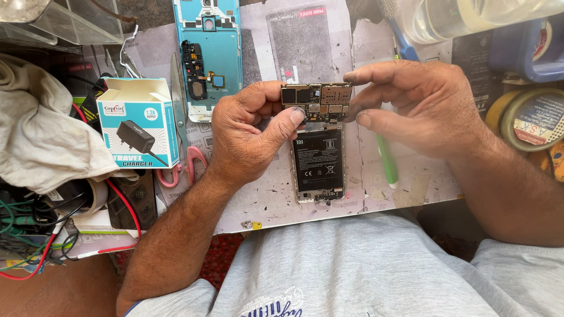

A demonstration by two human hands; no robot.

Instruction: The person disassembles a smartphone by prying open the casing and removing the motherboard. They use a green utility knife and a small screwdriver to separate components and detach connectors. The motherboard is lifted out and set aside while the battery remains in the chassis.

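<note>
Both hands raised over the desk (264, 205), circuit board (318, 101) held between them, just above the opened phone body (318, 165) with its black battery.

- Left hand (249, 138): closed on the board's left edge, thumb pressed on the lower corner, fingers curled behind.
- Right hand (420, 108): half open, index and middle fingertips touching the board's right edge, a light pinch rather than a full grip.
- Board sits level, component side up, at 12 o'clock from the phone body.
- Teal back cover (211, 53) lies at 10 o'clock from the board; green-handled tool (388, 161) at 4 o'clock, under the right hand; charger box (138, 123) at 9 o'clock.

Judgement: best handled by the edges only, fingers off the shields and connectors, and kept flat and low over the desk so any slip is short.
</note>
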